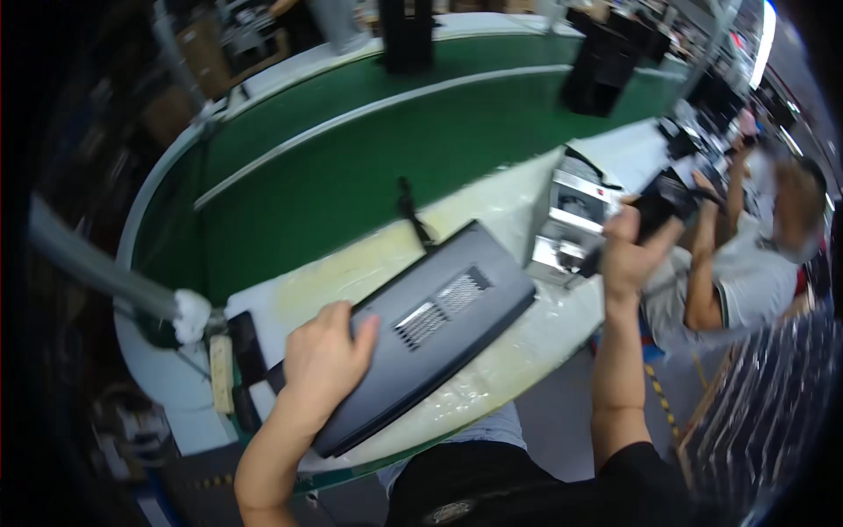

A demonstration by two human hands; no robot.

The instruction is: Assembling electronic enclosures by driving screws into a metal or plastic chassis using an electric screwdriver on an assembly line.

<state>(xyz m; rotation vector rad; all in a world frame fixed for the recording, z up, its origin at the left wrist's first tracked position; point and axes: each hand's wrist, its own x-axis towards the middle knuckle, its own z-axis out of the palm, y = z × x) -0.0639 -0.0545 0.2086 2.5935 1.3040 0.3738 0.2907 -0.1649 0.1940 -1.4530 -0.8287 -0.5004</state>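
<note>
A dark grey computer case point(439, 325) with two vent grilles lies aslant on the pale bench in front of me. My left hand point(329, 351) grips its left end, the thumb lying on the top face. To the right, my right hand point(634, 255) is raised and closed around a black object point(654, 212). Motion blur hides what kind of object that is. A dark part shows on the left side of this hand, next to a silver metal box point(571, 206) with a recessed front.
Beyond the bench runs a green conveyor belt point(351, 158), with black cases point(601, 70) standing on it. A black strap-like piece point(411, 211) lies behind the case. At left are a metal post point(105, 263) and a power strip point(221, 373). A co-worker point(746, 281) sits at right.
</note>
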